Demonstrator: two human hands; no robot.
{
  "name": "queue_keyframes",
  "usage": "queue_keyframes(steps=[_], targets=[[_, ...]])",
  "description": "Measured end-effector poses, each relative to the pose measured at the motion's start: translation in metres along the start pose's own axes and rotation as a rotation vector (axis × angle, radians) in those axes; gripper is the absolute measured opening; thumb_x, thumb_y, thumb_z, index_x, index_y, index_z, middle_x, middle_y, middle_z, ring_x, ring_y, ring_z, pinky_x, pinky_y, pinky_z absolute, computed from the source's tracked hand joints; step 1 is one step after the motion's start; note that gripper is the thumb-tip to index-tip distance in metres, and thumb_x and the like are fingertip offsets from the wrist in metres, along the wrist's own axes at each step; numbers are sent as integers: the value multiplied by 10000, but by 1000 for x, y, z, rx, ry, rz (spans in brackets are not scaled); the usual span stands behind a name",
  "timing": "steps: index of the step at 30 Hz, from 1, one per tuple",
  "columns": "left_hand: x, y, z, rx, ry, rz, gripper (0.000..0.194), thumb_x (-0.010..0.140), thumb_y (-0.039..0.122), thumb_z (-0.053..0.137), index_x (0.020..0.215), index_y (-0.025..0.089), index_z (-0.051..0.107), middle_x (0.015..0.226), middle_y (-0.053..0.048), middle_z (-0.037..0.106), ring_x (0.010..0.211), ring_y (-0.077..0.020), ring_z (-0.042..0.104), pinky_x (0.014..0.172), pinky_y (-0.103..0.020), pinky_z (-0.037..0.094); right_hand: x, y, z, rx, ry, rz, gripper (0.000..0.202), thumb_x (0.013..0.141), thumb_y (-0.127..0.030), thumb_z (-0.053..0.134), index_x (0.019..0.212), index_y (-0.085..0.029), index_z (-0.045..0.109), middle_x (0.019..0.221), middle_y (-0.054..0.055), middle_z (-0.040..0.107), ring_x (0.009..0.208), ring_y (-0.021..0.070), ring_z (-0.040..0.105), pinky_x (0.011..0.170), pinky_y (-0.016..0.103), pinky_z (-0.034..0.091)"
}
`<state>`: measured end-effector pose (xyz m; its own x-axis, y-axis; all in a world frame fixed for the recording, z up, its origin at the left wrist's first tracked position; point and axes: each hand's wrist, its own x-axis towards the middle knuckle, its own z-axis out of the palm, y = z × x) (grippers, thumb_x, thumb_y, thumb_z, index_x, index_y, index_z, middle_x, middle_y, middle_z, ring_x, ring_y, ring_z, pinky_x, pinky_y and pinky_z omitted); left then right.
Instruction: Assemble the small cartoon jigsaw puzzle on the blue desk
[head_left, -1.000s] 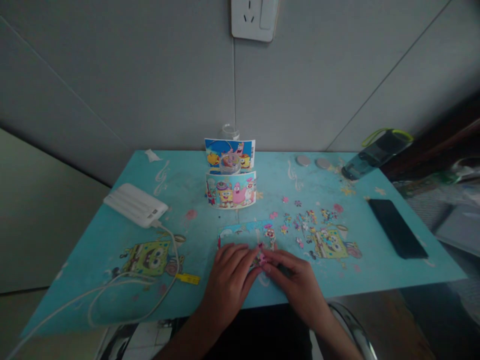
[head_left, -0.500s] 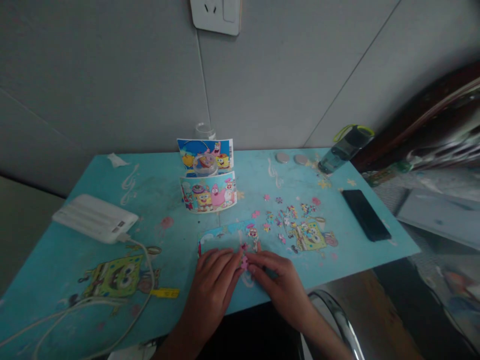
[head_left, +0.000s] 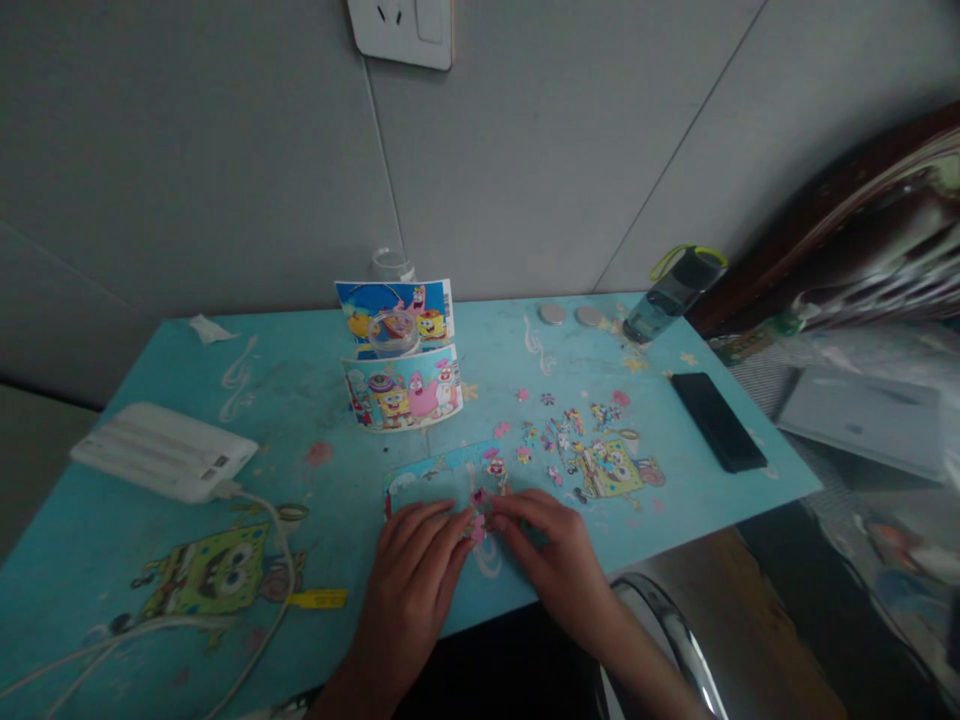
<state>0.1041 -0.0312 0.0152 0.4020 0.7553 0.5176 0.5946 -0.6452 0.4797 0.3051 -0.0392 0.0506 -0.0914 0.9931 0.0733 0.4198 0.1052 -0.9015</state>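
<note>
Pink puzzle pieces (head_left: 478, 527) lie between my hands near the table's front edge. My left hand (head_left: 420, 550) rests over the lower part of a partly joined puzzle border (head_left: 442, 463), its fingertips on the pink pieces. The thumb and index finger of my right hand (head_left: 544, 540) are pinched at the right side of those pieces, on a small piece mostly hidden by the fingers. Loose puzzle pieces (head_left: 562, 430) are scattered to the right, beyond my right hand. Two curved picture cards (head_left: 405, 392) stand around clear jars (head_left: 393, 335) behind the puzzle.
On the left are a white power bank (head_left: 166, 452) with a cable and a yellow tag (head_left: 319, 598). To the right lie a black phone (head_left: 718, 421), a tilted bottle (head_left: 671, 297) and two round lids (head_left: 553, 315). A chair's metal frame (head_left: 667, 625) is below the table edge.
The whole view has shifted slightly, so things appear farther left. The fingers of my right hand have moved a little at the pink pieces; my left hand stays in place.
</note>
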Motion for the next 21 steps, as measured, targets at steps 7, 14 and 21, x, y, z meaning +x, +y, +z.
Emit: queue_keyframes(steps=[7, 14, 21], targets=[[-4, -4, 0, 16, 37, -45, 302, 967, 113, 633, 1261, 176, 611, 1106, -72, 713, 1138, -243, 613, 1069, -477, 428, 11, 6, 6, -339, 14, -79, 199, 986, -208, 601, 1121, -230, 746, 1006, 70, 729, 957, 240, 635, 889, 405, 504], [-1, -2, -1, 8, 51, -62, 272, 980, 140, 617, 1244, 205, 621, 1087, -63, 725, 1116, -246, 638, 1027, -472, 471, 7, 4, 5, -367, -3, -58, 173, 988, -223, 600, 1082, -241, 744, 994, 58, 731, 957, 240, 639, 890, 404, 500], [-5, -3, 1, 14, 39, -93, 273, 976, 140, 623, 1239, 210, 619, 1096, -59, 723, 1140, -248, 630, 1035, -479, 473, 6, 26, -31, -552, 218, 46, 194, 987, -281, 585, 1068, -206, 744, 1015, 96, 743, 961, 284, 650, 921, 462, 485]])
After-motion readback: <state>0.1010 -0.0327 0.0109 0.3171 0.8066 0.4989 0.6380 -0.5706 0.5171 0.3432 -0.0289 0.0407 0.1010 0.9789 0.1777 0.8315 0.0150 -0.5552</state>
